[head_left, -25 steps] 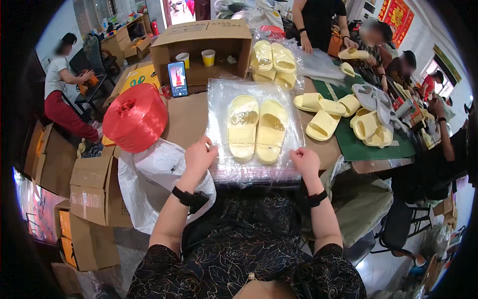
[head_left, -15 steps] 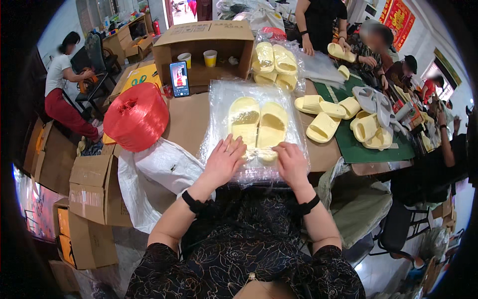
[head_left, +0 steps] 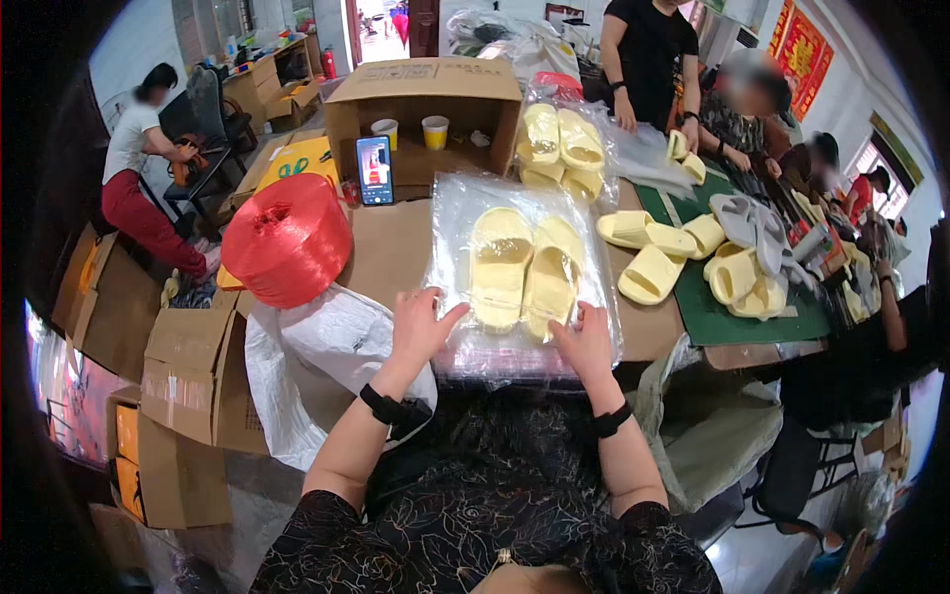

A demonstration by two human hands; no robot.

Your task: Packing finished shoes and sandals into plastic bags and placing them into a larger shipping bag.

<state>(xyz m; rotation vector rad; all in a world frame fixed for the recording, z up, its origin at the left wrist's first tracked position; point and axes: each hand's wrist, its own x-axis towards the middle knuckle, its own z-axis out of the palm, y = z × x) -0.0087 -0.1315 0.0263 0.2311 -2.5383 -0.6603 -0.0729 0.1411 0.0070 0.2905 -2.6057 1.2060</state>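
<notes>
Slippers: yellow pair point(head_left: 498, 294) side by side under clear film of bag point(head_left: 453, 223), toes away from wearer, on table in front.
Left hand point(head_left: 424, 325): thumb and fingers apart, nothing gripped, at bag's left edge.
Right hand point(head_left: 586, 345): fingers bent, at heel of right slipper point(head_left: 540, 309); can't tell if it pinches film.
Left of bag: red twine roll point(head_left: 287, 243), white sack point(head_left: 322, 342).
Behind: phone point(head_left: 374, 171) upright before box point(head_left: 426, 76).
Right: loose yellow slippers point(head_left: 651, 274), green mat point(head_left: 712, 327).
</notes>
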